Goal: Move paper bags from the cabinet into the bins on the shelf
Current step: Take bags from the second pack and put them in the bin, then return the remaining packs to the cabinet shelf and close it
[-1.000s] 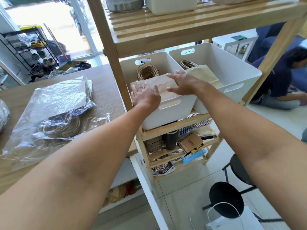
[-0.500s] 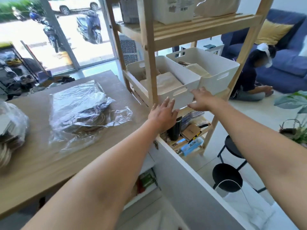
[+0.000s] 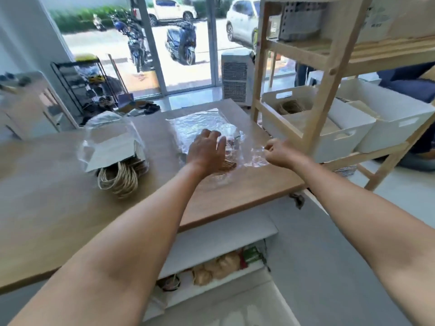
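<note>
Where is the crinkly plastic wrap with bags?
In the head view, the plastic wrap lies on the wooden counter, under both hands, left of the shelf's white bins.

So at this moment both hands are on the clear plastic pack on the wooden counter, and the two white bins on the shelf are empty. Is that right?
Not quite: the bins are not empty. The head view shows the near white bin and the far white bin each already holding paper bags. The rest stands: the left hand lies on the clear plastic pack on the wooden counter, and the right hand pinches its edge.

two bins (image 3: 334,135), two plastic packs (image 3: 200,124)
</note>
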Demonstrator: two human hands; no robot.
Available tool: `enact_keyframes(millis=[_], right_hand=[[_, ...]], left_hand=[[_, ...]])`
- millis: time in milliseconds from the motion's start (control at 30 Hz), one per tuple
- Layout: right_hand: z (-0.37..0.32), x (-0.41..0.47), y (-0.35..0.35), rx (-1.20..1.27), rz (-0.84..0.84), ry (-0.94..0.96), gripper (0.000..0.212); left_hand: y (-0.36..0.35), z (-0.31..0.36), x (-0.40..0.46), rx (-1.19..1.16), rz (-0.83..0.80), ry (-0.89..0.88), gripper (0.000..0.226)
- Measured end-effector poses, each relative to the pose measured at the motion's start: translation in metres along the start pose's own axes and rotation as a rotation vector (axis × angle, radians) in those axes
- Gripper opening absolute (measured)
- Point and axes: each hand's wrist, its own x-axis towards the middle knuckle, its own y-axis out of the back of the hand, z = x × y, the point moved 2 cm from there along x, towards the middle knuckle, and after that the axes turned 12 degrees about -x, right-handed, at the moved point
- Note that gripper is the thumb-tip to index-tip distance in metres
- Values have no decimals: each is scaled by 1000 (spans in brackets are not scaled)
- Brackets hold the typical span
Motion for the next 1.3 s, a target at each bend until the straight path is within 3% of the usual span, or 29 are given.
enact_keyframes(millis=[100,267,467,567,700,833,1033,1100,1200,1300], right_hand=[[-36,28,-1,155,47,-38,37],[-63,76,-12,494,-185,-175,48],[-55,127,-20,465,-422,-155,32],[-51,140,-18,398,-547,-115,9],[-50,159,-18,403,-590,-127,13],[-57,172,-29,471,-570,-150,36],[-68,186,-39,594,-562,-225,64],[-72,186,-42,675,-586,-255,72],[-76,182,-46,770,-650,-294,82],[-71,183,-50,870,-685,-343,88]], left_hand=[[26,-36,10,-58,129,122,39],[38,-95,27,-194,129,488,47],[17,-120,61,-674,118,926,83],[10,-118,78,-715,105,946,79],[1,-124,91,-743,136,944,56],[-7,-127,101,-810,157,995,65],[-9,-121,111,-668,82,1017,71],[-10,-125,112,-684,39,1064,65],[-10,-123,109,-695,-13,1052,36],[-7,-121,104,-826,27,1061,50]])
